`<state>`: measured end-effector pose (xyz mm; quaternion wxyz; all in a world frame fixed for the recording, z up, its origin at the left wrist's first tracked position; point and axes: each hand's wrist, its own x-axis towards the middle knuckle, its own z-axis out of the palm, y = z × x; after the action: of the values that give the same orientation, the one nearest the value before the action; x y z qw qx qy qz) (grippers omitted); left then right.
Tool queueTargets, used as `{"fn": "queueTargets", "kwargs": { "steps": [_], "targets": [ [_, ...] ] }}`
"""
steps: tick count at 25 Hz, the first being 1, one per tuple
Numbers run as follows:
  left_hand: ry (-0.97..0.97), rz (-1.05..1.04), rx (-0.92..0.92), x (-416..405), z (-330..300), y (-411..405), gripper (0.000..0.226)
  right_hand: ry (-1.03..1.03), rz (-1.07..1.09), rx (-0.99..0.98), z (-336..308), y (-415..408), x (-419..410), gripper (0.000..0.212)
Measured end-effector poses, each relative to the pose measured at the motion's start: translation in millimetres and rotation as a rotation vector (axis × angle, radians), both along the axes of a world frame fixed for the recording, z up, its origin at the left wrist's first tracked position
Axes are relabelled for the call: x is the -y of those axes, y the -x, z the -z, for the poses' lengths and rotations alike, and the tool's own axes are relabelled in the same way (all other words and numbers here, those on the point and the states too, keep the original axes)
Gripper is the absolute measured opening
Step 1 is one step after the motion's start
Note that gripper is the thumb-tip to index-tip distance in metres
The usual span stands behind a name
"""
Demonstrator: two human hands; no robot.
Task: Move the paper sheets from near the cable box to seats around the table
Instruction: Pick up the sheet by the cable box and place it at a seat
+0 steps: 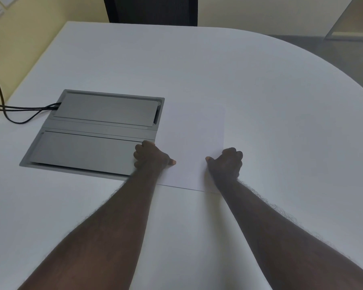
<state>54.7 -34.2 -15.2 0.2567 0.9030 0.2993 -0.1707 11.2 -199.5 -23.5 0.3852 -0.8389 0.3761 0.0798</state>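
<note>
White paper sheets [190, 143] lie flat on the white table [260, 91], just right of the grey cable box [96, 130]. My left hand [151, 156] grips the paper's left edge, fingers curled under, thumb pressed on top. At the paper's right edge, my right hand [226, 162] holds it the same way, with its thumb on the sheet. I cannot tell how many sheets are in the stack.
Black cables [19, 107] run from the cable box's left end off the table's left edge. A dark chair back [151, 9] stands at the table's far side. The table edge curves round on the right above grey floor [323, 49].
</note>
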Motion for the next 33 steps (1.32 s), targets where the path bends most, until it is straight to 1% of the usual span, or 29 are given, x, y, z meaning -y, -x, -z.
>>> {"fn": "queueTargets", "kwargs": {
  "steps": [4,10,12,13,15,17,19,22,29,33],
  "targets": [
    [0.041,-0.025,0.071,-1.8,0.0,-0.8,0.088,0.008,0.002,0.000,0.7,0.1,-0.6,0.054],
    [0.085,0.071,0.158,-7.6,4.8,4.3,0.086,-0.004,0.016,0.013,2.9,0.3,-0.4,0.054],
    [0.105,0.105,0.219,-9.4,8.3,7.3,0.081,0.002,0.018,0.017,3.9,0.1,-0.8,0.053],
    [0.130,0.103,0.273,-10.4,11.0,9.0,0.073,0.003,0.018,0.017,4.3,-0.2,-0.8,0.052],
    [0.182,0.058,0.410,-12.6,16.2,12.6,0.049,-0.001,0.019,0.020,5.4,-0.2,-0.4,0.052],
    [0.188,-0.003,0.501,-14.6,19.6,14.9,0.027,-0.001,0.020,0.026,6.5,0.4,-0.2,0.051],
    [0.194,-0.066,0.525,-15.6,20.3,15.4,0.019,0.014,0.017,0.028,7.1,0.9,-0.6,0.052],
    [0.193,-0.098,0.532,-15.2,20.4,16.5,0.016,0.037,0.007,0.030,6.7,1.0,-1.8,0.052],
    [0.166,-0.036,0.595,-15.5,22.2,20.6,0.021,0.025,0.016,0.049,8.5,2.4,-0.7,0.049],
    [0.164,-0.011,0.610,-14.5,23.9,23.4,0.015,0.025,0.014,0.065,10.0,2.7,-0.5,0.047]
  ]
}}
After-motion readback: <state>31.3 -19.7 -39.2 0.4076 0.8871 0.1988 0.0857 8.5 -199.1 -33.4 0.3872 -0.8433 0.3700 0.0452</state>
